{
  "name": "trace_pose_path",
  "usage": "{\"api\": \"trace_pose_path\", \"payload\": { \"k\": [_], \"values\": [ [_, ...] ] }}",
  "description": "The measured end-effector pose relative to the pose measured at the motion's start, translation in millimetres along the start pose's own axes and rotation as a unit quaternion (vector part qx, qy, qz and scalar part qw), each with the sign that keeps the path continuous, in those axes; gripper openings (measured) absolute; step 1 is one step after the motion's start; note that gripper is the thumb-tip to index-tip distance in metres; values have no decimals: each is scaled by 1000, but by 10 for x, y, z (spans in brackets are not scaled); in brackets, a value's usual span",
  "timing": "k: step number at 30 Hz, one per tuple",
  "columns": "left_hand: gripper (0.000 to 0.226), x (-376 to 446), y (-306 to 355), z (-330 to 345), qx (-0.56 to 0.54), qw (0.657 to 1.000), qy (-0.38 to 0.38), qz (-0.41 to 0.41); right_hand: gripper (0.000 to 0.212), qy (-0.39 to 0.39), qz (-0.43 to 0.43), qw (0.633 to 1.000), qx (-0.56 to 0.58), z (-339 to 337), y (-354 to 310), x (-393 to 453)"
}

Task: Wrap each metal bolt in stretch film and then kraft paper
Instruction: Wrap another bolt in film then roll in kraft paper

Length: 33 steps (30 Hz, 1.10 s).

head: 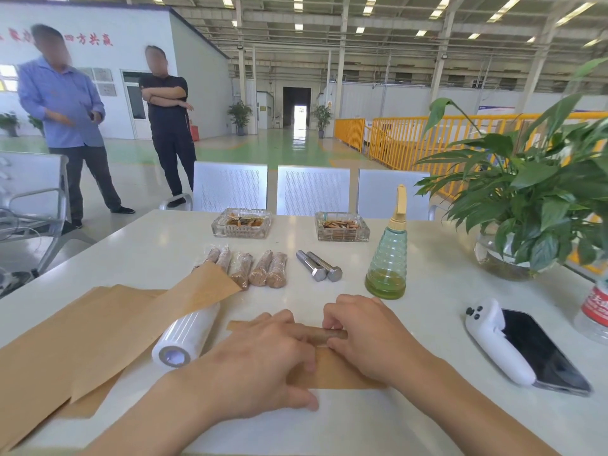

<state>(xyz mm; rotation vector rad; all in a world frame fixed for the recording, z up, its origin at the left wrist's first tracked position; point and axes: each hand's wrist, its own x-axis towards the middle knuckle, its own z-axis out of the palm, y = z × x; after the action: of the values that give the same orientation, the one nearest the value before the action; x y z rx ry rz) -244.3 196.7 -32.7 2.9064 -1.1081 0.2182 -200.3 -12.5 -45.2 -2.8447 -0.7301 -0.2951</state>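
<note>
Fingers [297, 330] on paper roll [334, 334], mid-table [411, 432]

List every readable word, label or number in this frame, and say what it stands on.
"四方共赢": red characters on the white building wall; those further left are cut off.
Red label on the clear plastic bottle: white characters, cropped, unreadable.
Wall notices and blue-white banner: too small.

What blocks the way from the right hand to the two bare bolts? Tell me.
Nothing visible does. The right hand holds the paper-wrapped bolt at the near edge; the bare bolts lie farther back, with open white tabletop between. The green spray bottle stands off to the right.
</note>
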Motion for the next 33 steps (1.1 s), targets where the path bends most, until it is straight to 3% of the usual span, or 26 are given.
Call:
{"api": "trace_pose_path", "payload": {
  "k": [7, 10, 14, 17, 20, 23, 28, 31, 33],
  "values": [
    [18, 13, 86, -71, 33, 999, -9, 23, 11, 0, -6, 1000, -2, -28, -12, 0],
    [24, 35, 122, -61, 45, 999, -22, 14, 16, -2, -4, 1000, 0, -30, -19, 0],
    [55, 51, 163, 42, 90, 996, -17, 16, 18, -4, -3, 1000, 9, -17, -17, 3],
    [55, 18, 161, 80, 135, 991, -12, -11, 16, -6, 2, 1000, 15, -22, -17, 10],
    [41, 13, 118, 37, 158, 986, -20, -40, 12, -8, 8, 1000, 9, -33, -16, 20],
    [21, 18, 76, 9, 121, 991, 9, -49, 12, -18, 17, 1000, 1, -53, -26, 41],
    [21, 0, -20, 48, 35, 992, 86, -84, 14, -30, 37, 999, 8, -101, -42, 87],
    [19, 18, -78, 68, -5, 990, 102, -94, 23, -29, 68, 995, 59, -127, -28, 121],
    [17, 36, -101, 71, -36, 988, 109, -100, 17, -47, 78, 993, 73, -162, -8, 151]
  ]
}}
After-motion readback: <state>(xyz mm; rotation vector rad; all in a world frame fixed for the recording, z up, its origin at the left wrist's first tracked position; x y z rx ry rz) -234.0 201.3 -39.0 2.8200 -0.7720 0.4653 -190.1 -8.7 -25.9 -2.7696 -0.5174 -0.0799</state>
